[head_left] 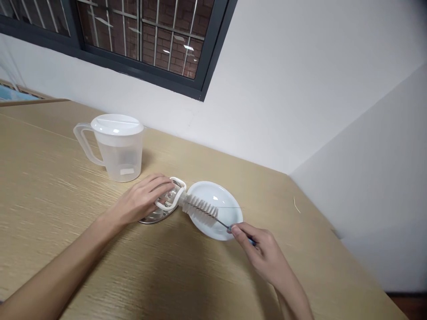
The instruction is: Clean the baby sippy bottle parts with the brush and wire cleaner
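And here we are at the centre of the frame, where the left hand (143, 198) comes in from the lower left with its fingers curled over a clear bottle (171, 194), its grip closed round the body. A white looped handle (180, 192) rings the bottle by the fingertips, and the neck points right. Just below the hand shows a shiny round metal dish (156, 217); whether the bottle touches it, I cannot tell. Over to the right hand (262, 253), in from the lower right, thumb and fingers pinched shut on the handle end of a bottle brush (203, 211)! Its twisted wire slants up and left to pale bristles, and their far end meets the bottle's neck; how far inside it sits, the view does not show. Under the bristles lies a glossy white bowl (216, 190), just right of the bottle. Upper left of centre, a translucent pitcher (122, 155) stands upright, white lid on, handle to the left, small pale label low on its side. All of it is on a wood-grain table (300, 266), with a thin pale strand (296, 205) at right and a dark-framed window (213, 49) across the top.
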`<control>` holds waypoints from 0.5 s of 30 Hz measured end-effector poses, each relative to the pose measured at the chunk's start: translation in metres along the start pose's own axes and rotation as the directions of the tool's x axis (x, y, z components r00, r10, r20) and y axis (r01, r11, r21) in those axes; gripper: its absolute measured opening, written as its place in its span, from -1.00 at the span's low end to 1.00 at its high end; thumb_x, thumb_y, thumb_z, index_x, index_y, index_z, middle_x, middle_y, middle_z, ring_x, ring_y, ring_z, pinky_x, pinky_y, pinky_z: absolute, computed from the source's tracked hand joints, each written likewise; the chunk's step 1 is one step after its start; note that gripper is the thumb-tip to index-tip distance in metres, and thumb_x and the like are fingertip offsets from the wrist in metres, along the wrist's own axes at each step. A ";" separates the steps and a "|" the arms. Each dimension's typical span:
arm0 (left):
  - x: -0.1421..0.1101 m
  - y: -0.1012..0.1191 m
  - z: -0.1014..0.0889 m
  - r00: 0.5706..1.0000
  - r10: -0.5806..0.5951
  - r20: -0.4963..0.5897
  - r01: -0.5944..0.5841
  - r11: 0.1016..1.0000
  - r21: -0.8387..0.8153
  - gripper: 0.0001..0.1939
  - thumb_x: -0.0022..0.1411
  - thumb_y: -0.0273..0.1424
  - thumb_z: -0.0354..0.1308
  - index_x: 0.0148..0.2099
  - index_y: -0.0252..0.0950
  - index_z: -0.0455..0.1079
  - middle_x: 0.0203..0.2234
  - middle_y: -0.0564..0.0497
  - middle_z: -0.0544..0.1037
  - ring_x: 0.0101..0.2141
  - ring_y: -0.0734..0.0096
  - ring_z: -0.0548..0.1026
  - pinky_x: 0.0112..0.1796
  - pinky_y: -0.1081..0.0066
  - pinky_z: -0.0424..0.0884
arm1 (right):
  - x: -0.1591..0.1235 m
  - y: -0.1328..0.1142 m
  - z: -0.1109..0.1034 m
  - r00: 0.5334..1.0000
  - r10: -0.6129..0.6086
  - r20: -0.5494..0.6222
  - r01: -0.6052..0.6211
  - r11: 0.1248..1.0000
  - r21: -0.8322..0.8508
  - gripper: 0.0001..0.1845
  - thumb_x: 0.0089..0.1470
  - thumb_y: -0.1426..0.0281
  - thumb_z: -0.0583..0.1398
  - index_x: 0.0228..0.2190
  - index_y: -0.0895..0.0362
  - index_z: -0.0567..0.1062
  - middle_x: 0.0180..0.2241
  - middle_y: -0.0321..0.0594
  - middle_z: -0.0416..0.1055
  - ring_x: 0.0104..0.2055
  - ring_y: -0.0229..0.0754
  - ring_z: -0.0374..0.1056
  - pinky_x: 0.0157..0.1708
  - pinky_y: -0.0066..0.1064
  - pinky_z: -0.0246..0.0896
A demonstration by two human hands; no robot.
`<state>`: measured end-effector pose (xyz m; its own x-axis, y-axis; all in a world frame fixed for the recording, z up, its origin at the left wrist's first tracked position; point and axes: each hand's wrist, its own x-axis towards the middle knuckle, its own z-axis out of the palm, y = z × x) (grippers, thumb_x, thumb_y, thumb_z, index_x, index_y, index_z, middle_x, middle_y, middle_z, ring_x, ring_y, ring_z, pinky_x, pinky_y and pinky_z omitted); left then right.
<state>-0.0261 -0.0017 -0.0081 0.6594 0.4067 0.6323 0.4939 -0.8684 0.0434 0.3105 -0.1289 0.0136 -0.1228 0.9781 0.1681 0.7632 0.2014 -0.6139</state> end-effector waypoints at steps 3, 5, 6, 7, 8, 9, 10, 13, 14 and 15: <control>-0.002 -0.003 0.004 0.999 0.028 -0.022 -0.028 0.999 0.027 -0.52 0.33 -0.58 0.09 0.27 -0.26 0.30 0.11 -0.18 0.51 0.16 0.07 0.42 0.12 0.08 0.43 | 0.001 0.003 0.004 0.998 0.053 0.044 -0.053 0.999 0.003 -0.39 0.36 0.05 -0.06 -0.46 0.13 0.55 -0.73 -0.41 0.08 -0.65 -0.32 0.01 -0.62 -0.46 -0.06; -0.001 -0.004 0.003 0.999 0.028 -0.036 -0.027 0.999 0.040 -0.55 0.33 -0.56 0.10 0.24 -0.26 0.32 0.10 -0.17 0.52 0.14 0.08 0.44 0.13 0.09 0.43 | 0.002 0.006 0.007 0.999 0.038 -0.001 -0.038 0.999 -0.019 -0.45 0.36 0.07 -0.02 -0.38 0.13 0.57 -0.70 -0.41 0.16 -0.65 -0.32 0.08 -0.61 -0.48 0.02; 0.000 -0.005 0.002 0.999 0.022 -0.037 -0.020 0.999 0.046 -0.57 0.33 -0.55 0.10 0.23 -0.27 0.33 0.09 -0.17 0.53 0.12 0.10 0.45 0.15 0.07 0.40 | 0.003 0.008 0.009 0.998 -0.009 -0.062 0.006 0.999 -0.050 -0.54 0.33 0.08 0.05 -0.30 0.13 0.57 -0.63 -0.38 0.28 -0.61 -0.31 0.17 -0.59 -0.48 0.10; 0.001 -0.006 0.000 0.999 0.013 -0.038 -0.011 0.998 0.054 -0.58 0.33 -0.54 0.11 0.21 -0.27 0.34 0.07 -0.16 0.54 0.10 0.11 0.47 0.18 0.04 0.36 | 0.004 0.010 0.010 0.987 -0.079 -0.139 0.066 0.993 -0.093 -0.62 0.28 0.09 0.14 -0.20 0.13 0.55 -0.53 -0.33 0.39 -0.56 -0.30 0.26 -0.56 -0.48 0.18; 0.002 -0.007 -0.001 0.999 0.002 -0.033 0.000 0.998 0.063 -0.59 0.33 -0.54 0.11 0.20 -0.27 0.34 0.06 -0.16 0.55 0.08 0.13 0.48 0.22 0.00 0.31 | 0.005 0.012 0.011 0.962 -0.166 -0.216 0.137 0.980 -0.145 -0.64 0.22 0.12 0.22 -0.12 0.13 0.51 -0.41 -0.27 0.45 -0.49 -0.27 0.33 -0.53 -0.48 0.23; 0.002 -0.008 -0.003 1.000 -0.008 -0.027 0.010 0.997 0.072 -0.59 0.32 -0.54 0.11 0.20 -0.27 0.34 0.05 -0.15 0.55 0.06 0.14 0.49 0.25 -0.03 0.25 | 0.006 0.014 0.012 0.926 -0.255 -0.279 0.204 0.958 -0.199 -0.62 0.17 0.17 0.29 -0.07 0.13 0.47 -0.32 -0.21 0.47 -0.42 -0.25 0.38 -0.51 -0.47 0.27; 0.003 -0.009 -0.005 1.000 -0.016 -0.021 0.017 0.997 0.080 -0.58 0.30 -0.53 0.12 0.20 -0.27 0.34 0.04 -0.14 0.55 0.05 0.15 0.50 0.28 -0.06 0.19 | 0.007 0.015 0.012 0.886 -0.338 -0.316 0.266 0.931 -0.250 -0.64 0.15 0.24 0.31 -0.07 0.12 0.44 -0.25 -0.16 0.47 -0.35 -0.22 0.41 -0.50 -0.47 0.30; 0.002 -0.013 -0.008 0.999 -0.038 -0.009 0.039 0.995 0.094 -0.55 0.25 -0.51 0.16 0.19 -0.27 0.34 0.03 -0.13 0.55 0.03 0.15 0.51 0.30 -0.06 0.14 | 0.009 0.017 0.010 0.795 -0.508 -0.332 0.398 0.849 -0.349 -0.78 0.20 0.50 0.25 -0.10 0.12 0.45 -0.23 -0.12 0.46 -0.24 -0.20 0.44 -0.46 -0.48 0.34; 0.002 -0.014 -0.008 0.999 -0.043 -0.004 0.043 0.994 0.099 -0.54 0.23 -0.50 0.18 0.19 -0.27 0.35 0.02 -0.13 0.56 0.03 0.14 0.50 0.30 -0.06 0.13 | 0.008 0.016 0.010 0.772 -0.542 -0.333 0.423 0.829 -0.366 -0.74 0.19 0.56 0.24 -0.09 0.12 0.45 -0.22 -0.12 0.47 -0.23 -0.20 0.45 -0.45 -0.48 0.35; 0.002 -0.014 -0.008 0.999 -0.045 0.001 0.045 0.993 0.108 -0.53 0.22 -0.49 0.19 0.19 -0.27 0.35 0.02 -0.13 0.56 0.03 0.13 0.50 0.30 -0.08 0.12 | 0.008 0.016 0.010 0.751 -0.565 -0.342 0.442 0.815 -0.375 -0.69 0.17 0.59 0.25 -0.06 0.11 0.46 -0.22 -0.12 0.49 -0.23 -0.20 0.46 -0.44 -0.47 0.36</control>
<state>-0.0367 0.0092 -0.0014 0.6370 0.4455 0.6291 0.5810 -0.8138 -0.0119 0.3154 -0.1173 -0.0022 -0.3066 0.6025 0.7368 0.8054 0.5767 -0.1365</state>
